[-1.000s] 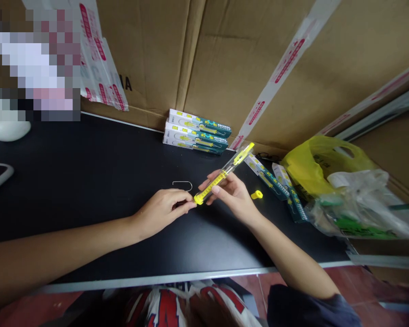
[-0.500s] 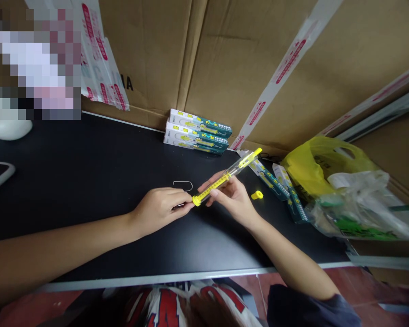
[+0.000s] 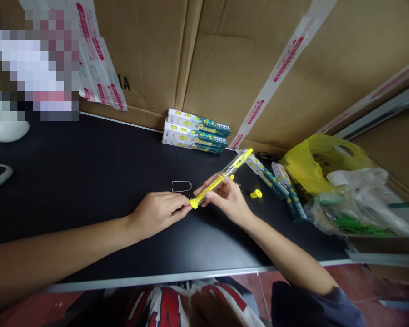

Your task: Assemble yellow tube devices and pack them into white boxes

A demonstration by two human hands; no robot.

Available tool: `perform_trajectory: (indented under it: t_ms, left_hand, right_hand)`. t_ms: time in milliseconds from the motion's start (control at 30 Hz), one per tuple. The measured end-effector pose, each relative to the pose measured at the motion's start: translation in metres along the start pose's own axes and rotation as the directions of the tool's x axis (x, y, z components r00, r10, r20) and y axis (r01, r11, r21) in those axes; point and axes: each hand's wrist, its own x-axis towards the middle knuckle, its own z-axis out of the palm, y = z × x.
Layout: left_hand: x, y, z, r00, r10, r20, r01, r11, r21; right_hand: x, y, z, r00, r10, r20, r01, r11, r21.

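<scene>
A tubular spring scale [image 3: 209, 187], clear with a yellow scale inside, slants up to the right between my hands. My right hand [image 3: 230, 200] is closed around the middle of its tube, thumb on the near side. The fingers of my left hand [image 3: 165, 206] pinch at its lower yellow end cap; what lies between the fingertips is hidden. A yellow stick-like part pokes out of the tube's upper end. On the black table just beyond my left hand lies a U-shaped wire hook [image 3: 181, 181]. A small yellow cap [image 3: 256, 194] rests right of my right hand.
Spring scale boxes [image 3: 194, 136] are stacked against the cardboard [image 3: 150, 54] at the back. Two more boxes [image 3: 289, 193] lie at the right, beside yellow [image 3: 310, 154] and clear plastic bags [image 3: 368, 213]. A white-edged device [image 3: 3, 175] and a white rounded object [image 3: 8, 130] are at the left.
The spring scale has shifted slightly left and down in the view, with both hands still on it. A small yellow piece now shows beside the tube above my right hand.
</scene>
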Motion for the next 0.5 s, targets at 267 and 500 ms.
perform_trajectory:
  t_ms: [267,500]
  left_hand:
    - [0.006,0.007,0.003,0.805,-0.491,0.333,0.591,0.613,-0.524]
    - [0.007,0.011,0.010,0.714,-0.531,0.457,0.623,0.183,-0.760]
  right_hand:
    - [0.005,0.004,0.000,0.998,0.045,-0.045,-0.040,0.994,0.099]
    - [0.005,0.010,0.003,0.997,0.033,-0.063,-0.026,0.994,0.107]
